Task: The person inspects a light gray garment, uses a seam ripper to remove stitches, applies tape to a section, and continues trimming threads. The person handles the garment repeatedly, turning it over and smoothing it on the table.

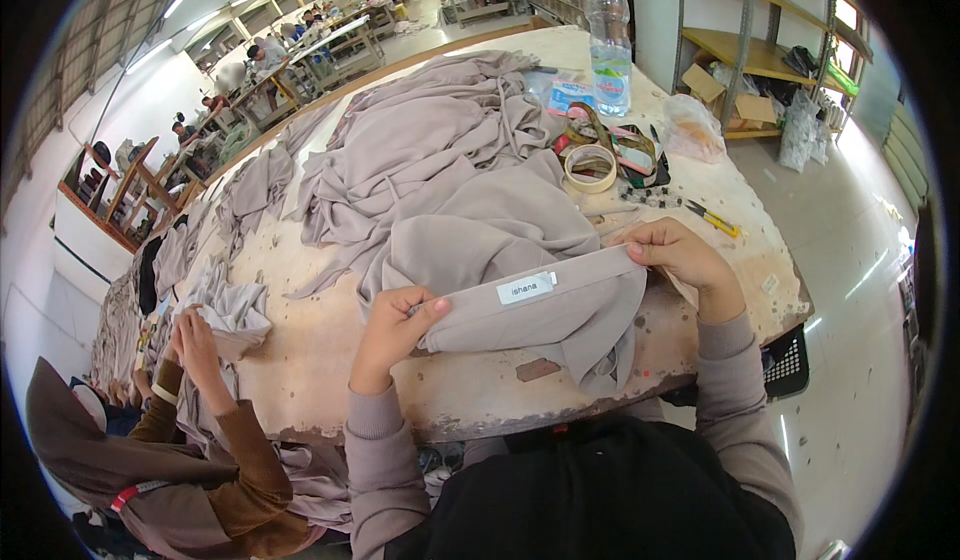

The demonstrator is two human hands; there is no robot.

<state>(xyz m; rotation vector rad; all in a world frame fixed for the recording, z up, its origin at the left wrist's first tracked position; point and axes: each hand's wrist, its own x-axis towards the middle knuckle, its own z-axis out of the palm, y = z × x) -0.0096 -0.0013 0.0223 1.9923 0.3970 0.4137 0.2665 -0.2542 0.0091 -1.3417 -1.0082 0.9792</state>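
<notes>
A taupe cloth garment [595, 320] hangs stretched between my two hands at the front of the table, its long band turned up with a small white label [525, 287] stitched on it. My left hand [398, 325] pinches the band's left end, thumb on top. My right hand [680, 260] grips the band's right end between thumb and fingers. Behind it, a large crumpled pile of the same taupe fabric [420, 150] covers the middle of the worn table [720, 340].
At the back right are a water bottle [610, 70], tape rolls [590, 167], a plastic bag [693, 128] and yellow snips [712, 220]. A co-worker [120, 450] at my left handles pale cloth [230, 310]. Metal shelving [755, 40] stands right; more workers sit at far tables.
</notes>
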